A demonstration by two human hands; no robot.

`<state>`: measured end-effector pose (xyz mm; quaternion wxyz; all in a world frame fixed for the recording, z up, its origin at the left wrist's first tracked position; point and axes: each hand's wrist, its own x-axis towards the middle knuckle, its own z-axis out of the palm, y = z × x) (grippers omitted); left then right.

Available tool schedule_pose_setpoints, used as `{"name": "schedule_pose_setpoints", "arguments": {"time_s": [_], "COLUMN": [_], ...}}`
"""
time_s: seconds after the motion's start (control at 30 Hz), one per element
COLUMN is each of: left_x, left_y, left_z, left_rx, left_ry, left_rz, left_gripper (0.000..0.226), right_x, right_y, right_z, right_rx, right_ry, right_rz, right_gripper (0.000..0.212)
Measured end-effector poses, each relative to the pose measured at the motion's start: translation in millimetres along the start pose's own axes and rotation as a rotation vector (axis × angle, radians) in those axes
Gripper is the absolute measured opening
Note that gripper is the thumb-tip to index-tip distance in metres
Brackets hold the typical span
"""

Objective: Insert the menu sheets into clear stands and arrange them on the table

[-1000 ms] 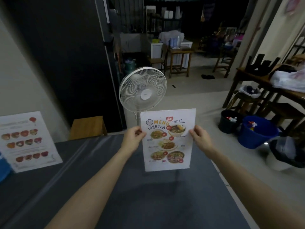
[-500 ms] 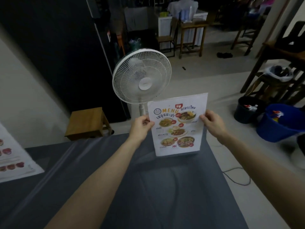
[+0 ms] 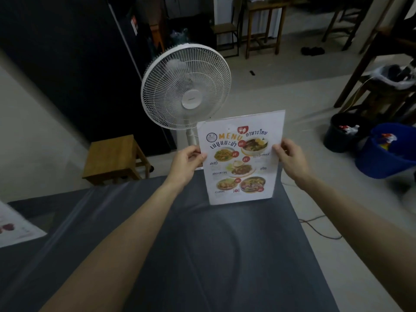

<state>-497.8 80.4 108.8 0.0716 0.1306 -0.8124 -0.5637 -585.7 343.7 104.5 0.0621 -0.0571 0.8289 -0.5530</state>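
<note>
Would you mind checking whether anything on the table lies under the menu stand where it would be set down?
Nothing visible does. The menu stand, held by the left hand and right hand, is over bare grey tablecloth; another menu lies far left.

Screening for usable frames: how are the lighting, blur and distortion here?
Head view: dim room, with the menu sheet the brightest thing and its print readable; edges bow from the wide-angle lens; the second menu at the left edge is smeared; the background is dark and soft.

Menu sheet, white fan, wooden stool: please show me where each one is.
menu sheet (image 3: 240, 158), head view, middle of the printed page
white fan (image 3: 191, 100), head view, centre hub
wooden stool (image 3: 110, 156), head view, seat top
</note>
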Motion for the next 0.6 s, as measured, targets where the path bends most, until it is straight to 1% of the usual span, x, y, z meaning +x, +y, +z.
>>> {"name": "schedule_pose_setpoints", "arguments": {"time_s": [0.1,0.2,0.37,0.47,0.53,0.6], "left_x": [0.1,0.2,-3.8,-5.1,-11.8,-18.2], "left_y": [-2.3,-3.8,2.5,1.4,-1.1,-3.3], "left_z": [1.1,2.2,2.6,0.2,-1.5,-2.1], "left_rx": [0.011,0.03,0.074,0.123,0.181,0.233], "left_ry": [0.01,0.02,0.032,-0.001,-0.04,-0.042], "left_rz": [0.02,0.029,-0.007,-0.05,-0.09,-0.121], "left_gripper": [0.008,0.01,0.019,0.021,0.025,0.029], "right_x": [-3.5,-4.4,-8.9,-13.9,-20.3,-29.6], "right_y": [0.6,-2.2,-6.0,-9.5,-10.1,-11.5], "right_z": [2.2,2.4,-0.8,-3.0,-3.2,-4.2], "right_rx": [0.008,0.027,0.002,0.003,-0.066,-0.24], "right_ry": [0.01,0.01,-0.007,-0.025,-0.023,-0.003], "right_rz": [-0.003,0.009,0.049,0.05,0.055,0.057], "right_gripper": [0.018,0.025,0.028,0.032,0.037,0.043]}}
